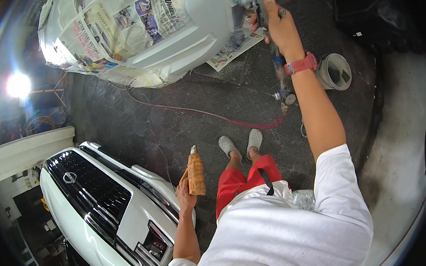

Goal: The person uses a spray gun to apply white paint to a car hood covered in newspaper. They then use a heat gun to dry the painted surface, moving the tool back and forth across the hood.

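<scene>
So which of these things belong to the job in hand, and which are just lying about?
Apparently in use:
spray gun, by its shape, held
orange tool, held
pink hose, leading to the gauge
newspaper-masked grey panel

Probably just nearby:
white bucket, on the floor
white car front, unmasked

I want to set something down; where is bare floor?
Bare floor lies between the red hose, thin cable and shoes; another patch between cable and white car front. It's crowded left of the bucket, where the right hand, spray gun and newspaper cluster.
</scene>
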Tool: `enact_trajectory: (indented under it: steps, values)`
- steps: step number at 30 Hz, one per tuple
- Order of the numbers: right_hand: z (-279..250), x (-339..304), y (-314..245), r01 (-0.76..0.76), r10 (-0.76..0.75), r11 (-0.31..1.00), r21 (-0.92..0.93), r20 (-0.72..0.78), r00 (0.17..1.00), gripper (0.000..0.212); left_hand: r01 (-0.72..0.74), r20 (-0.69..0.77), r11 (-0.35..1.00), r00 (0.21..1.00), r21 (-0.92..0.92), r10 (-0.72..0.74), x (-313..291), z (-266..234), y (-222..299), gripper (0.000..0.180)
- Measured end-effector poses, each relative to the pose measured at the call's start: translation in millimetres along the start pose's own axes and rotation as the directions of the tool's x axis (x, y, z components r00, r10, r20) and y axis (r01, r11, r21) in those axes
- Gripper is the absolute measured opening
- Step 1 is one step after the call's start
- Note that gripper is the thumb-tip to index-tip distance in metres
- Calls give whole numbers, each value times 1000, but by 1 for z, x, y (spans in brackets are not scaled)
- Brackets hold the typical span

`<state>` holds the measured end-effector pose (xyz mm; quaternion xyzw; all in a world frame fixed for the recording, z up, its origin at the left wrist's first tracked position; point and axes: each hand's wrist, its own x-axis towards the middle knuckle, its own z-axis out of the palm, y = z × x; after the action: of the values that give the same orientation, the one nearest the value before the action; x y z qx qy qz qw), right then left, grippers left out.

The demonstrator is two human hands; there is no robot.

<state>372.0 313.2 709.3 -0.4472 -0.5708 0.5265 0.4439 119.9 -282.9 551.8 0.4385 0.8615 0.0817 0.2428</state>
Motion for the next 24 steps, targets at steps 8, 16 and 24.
enact_trajectory:
  steps: [8, 16, 24]
  values:
    - [69, -82, -17, -75, 60, 996, 47, 263, 963, 54, -56, -58, 998, 997, -27, 55, 7, -6, -13, 57]
    - [115, -93, 8, -160, 157, 984, -75, -49, 986, 57, -84, -82, 982, 994, -170, 71, 41, -23, -52, 57]
    - [232, -108, -15, -247, 247, 969, -9, -25, 969, 56, 0, -65, 950, 998, -312, -22, 68, -56, -151, 44]
